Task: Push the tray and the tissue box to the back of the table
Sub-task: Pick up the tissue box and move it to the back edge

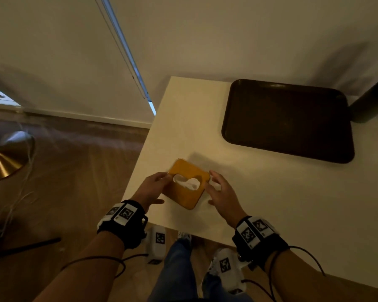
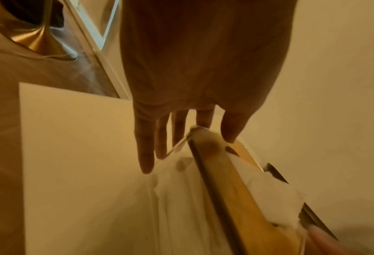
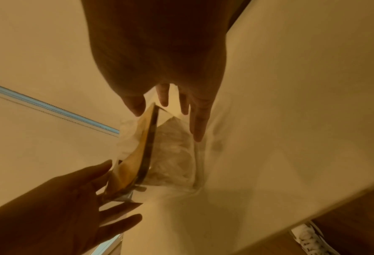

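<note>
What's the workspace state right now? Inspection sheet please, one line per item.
Surface: pale table, bare near its left edge.
Job's things: dark tray at the back right; tissue box near the front left, a tissue sticking out.
Clutter: dark object beside the tray, cut off by the frame.
Grippers: left hand and right hand flank the box, fingers straight.
Cables: black cords from the wrist units; white cord on the floor.
Surroundings: brass lamp base, wall.

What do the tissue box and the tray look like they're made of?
Tissue box: a matte orange-brown lid, maybe wood or bamboo, over clear walls, likely acrylic, since the white tissues show through in the wrist views. Tray: dark brown, smooth with a slight sheen, probably moulded plastic.
</note>
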The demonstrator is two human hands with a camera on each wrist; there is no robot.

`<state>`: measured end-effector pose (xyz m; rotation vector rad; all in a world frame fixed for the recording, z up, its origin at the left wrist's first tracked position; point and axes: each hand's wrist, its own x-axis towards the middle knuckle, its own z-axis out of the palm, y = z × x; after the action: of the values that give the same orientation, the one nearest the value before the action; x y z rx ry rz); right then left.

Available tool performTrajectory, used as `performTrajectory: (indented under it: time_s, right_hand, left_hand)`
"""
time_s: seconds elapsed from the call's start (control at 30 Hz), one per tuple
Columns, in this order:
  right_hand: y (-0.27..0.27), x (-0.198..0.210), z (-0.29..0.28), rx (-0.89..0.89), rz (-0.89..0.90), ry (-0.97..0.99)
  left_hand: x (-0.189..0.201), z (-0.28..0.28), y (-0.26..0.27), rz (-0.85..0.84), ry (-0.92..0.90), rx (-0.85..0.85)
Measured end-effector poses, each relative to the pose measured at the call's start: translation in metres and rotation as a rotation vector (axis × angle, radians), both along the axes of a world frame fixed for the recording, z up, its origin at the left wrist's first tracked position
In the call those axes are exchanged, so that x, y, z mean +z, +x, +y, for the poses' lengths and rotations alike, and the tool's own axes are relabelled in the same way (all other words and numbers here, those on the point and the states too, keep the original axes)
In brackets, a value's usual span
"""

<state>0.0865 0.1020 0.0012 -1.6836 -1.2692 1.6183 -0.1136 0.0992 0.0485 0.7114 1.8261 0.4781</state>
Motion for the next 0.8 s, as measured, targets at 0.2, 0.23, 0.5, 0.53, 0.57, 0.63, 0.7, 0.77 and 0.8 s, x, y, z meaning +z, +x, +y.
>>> performTrajectory:
  time_s: [0.2,0.23,0.5,0.53,0.57,0.63,0.7,0.77,0.8]
  right_hand:
    - [-0.014,-0.004,0.007,-0.025,-0.019,-0.003]
    - [-0.017,-0.004,0.011,-0.034,-0.028,-0.002]
    - [-0.048,0.001,0.101,-0.098,-0.048,0.070]
    - [-0.052,0.001,0.115,-0.103,-0.050,0.078]
    - [-0.057,0.003,0.132,-0.109,-0.054,0.087]
    - [-0.066,0.006,0.167,-0.116,-0.069,0.098]
    - [-0.075,0.009,0.201,-0.124,-0.085,0.101]
    - [-0.083,0.011,0.232,-0.118,-0.109,0.118]
    - [-0.085,0.010,0.247,-0.115,-0.120,0.126]
  left_hand:
    - [-0.002,0.018,0.001,0.003,0.006,-0.004]
    - [-0.001,0.023,-0.001,0.004,0.009,-0.008]
    - [0.011,0.122,-0.029,0.000,0.059,-0.034]
    - [0.012,0.136,-0.032,-0.015,0.057,-0.030]
    - [0.013,0.154,-0.036,-0.031,0.058,-0.026]
    - [0.015,0.188,-0.044,-0.047,0.070,-0.031]
    - [0.016,0.223,-0.052,-0.047,0.077,-0.043]
    - [0.015,0.256,-0.060,-0.053,0.072,-0.058]
    - [0.015,0.272,-0.063,-0.055,0.075,-0.060]
